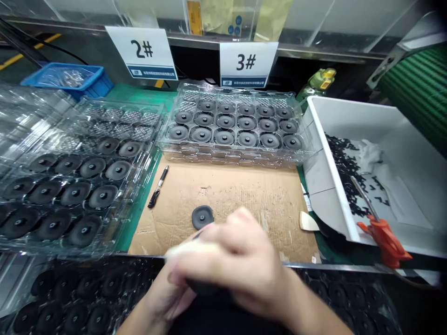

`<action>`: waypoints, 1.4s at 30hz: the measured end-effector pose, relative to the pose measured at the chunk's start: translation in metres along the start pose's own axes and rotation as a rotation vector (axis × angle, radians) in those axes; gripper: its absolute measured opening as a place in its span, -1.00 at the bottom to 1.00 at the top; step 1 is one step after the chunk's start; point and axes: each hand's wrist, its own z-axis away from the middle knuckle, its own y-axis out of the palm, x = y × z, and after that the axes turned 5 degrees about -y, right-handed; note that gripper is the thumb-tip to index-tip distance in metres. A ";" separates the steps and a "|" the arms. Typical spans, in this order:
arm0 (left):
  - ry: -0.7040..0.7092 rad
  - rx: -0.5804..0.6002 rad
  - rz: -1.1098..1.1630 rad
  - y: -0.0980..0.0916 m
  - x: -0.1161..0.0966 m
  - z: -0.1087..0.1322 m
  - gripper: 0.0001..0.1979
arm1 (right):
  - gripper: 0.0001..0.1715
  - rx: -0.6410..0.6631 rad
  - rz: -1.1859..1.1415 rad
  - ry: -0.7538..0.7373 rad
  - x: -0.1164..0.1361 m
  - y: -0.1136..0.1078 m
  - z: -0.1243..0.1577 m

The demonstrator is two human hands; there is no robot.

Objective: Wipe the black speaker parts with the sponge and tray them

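My two hands meet low in the middle, over the cardboard's front edge. My right hand (244,260), smeared by motion, is closed over a pale whitish thing (195,250) whose kind I cannot make out. Below it my left hand (167,295) is curled around a black disc (202,286), mostly hidden by the right hand. Just beyond the hands, another black disc (202,217) with a small central hub lies flat on the cardboard (230,181).
Clear trays of black discs stand at the back (226,151) and left (115,204); more lie below the table edge. At right, a white bin (328,172) holds small black pieces, with orange-handled cutters (386,239) on its rim. A pen (159,186) and pale pad (308,221) rest on the cardboard.
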 end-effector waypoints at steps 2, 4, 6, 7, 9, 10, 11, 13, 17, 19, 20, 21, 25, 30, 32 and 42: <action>-0.026 0.084 0.038 0.000 -0.002 0.002 -0.34 | -0.68 -0.165 -0.034 0.218 -0.019 -0.002 0.010; -0.056 0.154 0.113 -0.001 -0.003 0.004 -0.32 | -0.68 -0.279 -0.056 0.484 -0.045 0.000 0.027; -0.075 0.187 0.184 -0.004 -0.004 0.005 -0.38 | -0.71 -0.259 -0.086 0.663 -0.071 0.008 0.048; -0.083 0.191 0.207 -0.005 -0.004 0.005 -0.41 | -0.71 -0.227 -0.085 0.701 -0.081 0.015 0.060; -0.097 0.199 0.245 -0.007 -0.003 0.004 -0.42 | -0.69 -0.199 -0.040 0.735 -0.095 0.031 0.081; -0.102 0.207 0.262 -0.008 -0.003 0.003 -0.42 | -0.66 -0.210 -0.006 0.745 -0.097 0.039 0.089; -0.107 0.216 0.273 -0.008 -0.004 0.003 -0.42 | -0.64 -0.230 0.026 0.755 -0.096 0.046 0.095; -0.117 0.234 0.283 -0.007 -0.005 0.002 -0.45 | -0.60 -0.275 0.066 0.764 -0.088 0.056 0.102; -0.128 0.261 0.253 -0.004 -0.006 0.003 -0.51 | -0.62 -0.306 0.047 0.734 -0.067 0.056 0.098; -0.074 0.275 0.167 -0.004 -0.005 0.002 -0.50 | -0.64 -0.277 0.016 0.699 -0.061 0.054 0.095; -0.009 0.271 0.072 -0.005 -0.004 0.002 -0.48 | -0.65 -0.259 0.001 0.683 -0.059 0.053 0.094; 0.094 0.256 -0.068 -0.006 -0.002 0.001 -0.45 | -0.65 -0.242 -0.014 0.671 -0.057 0.052 0.094; 0.603 0.161 -0.872 -0.011 0.000 -0.004 -0.03 | -0.64 -0.223 -0.042 0.662 -0.051 0.049 0.096; 0.808 0.188 -1.235 -0.012 -0.004 -0.007 0.11 | -0.68 -0.266 -0.118 0.691 -0.035 0.041 0.094; 0.821 0.181 -1.247 -0.011 -0.004 -0.007 0.11 | -0.70 -0.294 -0.165 0.703 -0.028 0.036 0.091; 0.774 0.133 -1.232 -0.012 -0.003 -0.003 0.08 | -0.75 -0.381 -0.491 0.696 0.000 0.021 0.076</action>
